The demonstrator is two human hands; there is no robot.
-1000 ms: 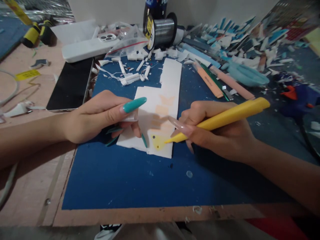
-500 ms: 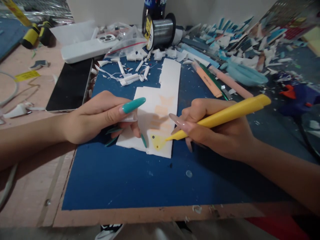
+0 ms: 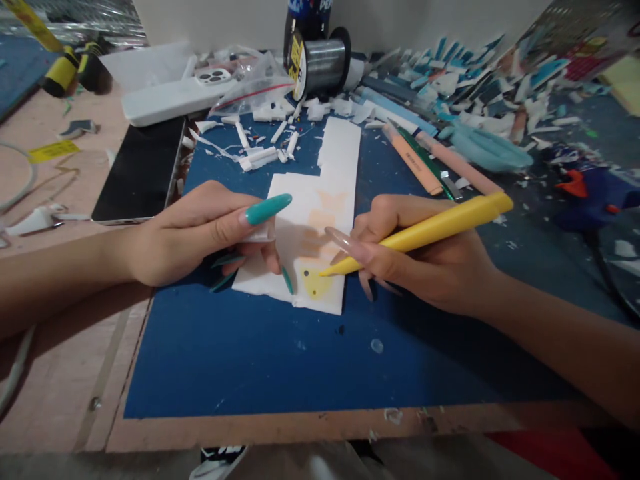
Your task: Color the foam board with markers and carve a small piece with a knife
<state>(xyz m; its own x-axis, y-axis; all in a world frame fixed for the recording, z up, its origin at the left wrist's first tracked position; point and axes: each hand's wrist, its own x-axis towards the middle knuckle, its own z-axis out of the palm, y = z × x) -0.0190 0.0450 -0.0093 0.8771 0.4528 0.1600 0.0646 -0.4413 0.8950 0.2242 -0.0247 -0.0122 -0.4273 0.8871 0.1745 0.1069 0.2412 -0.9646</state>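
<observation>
Near the person, on the blue mat (image 3: 240,353) over the counter (image 3: 220,427), the right hand (image 3: 425,267) pinches a yellow marker (image 3: 445,223) on white foam sheet (image 3: 333,160), the left hand (image 3: 185,233) pinches a small white piece (image 3: 263,233), and behind stands a pale wall (image 3: 400,23).

Single head-worn view from above the near table edge, facing forward and down, fairly close, perhaps slightly soft.
</observation>
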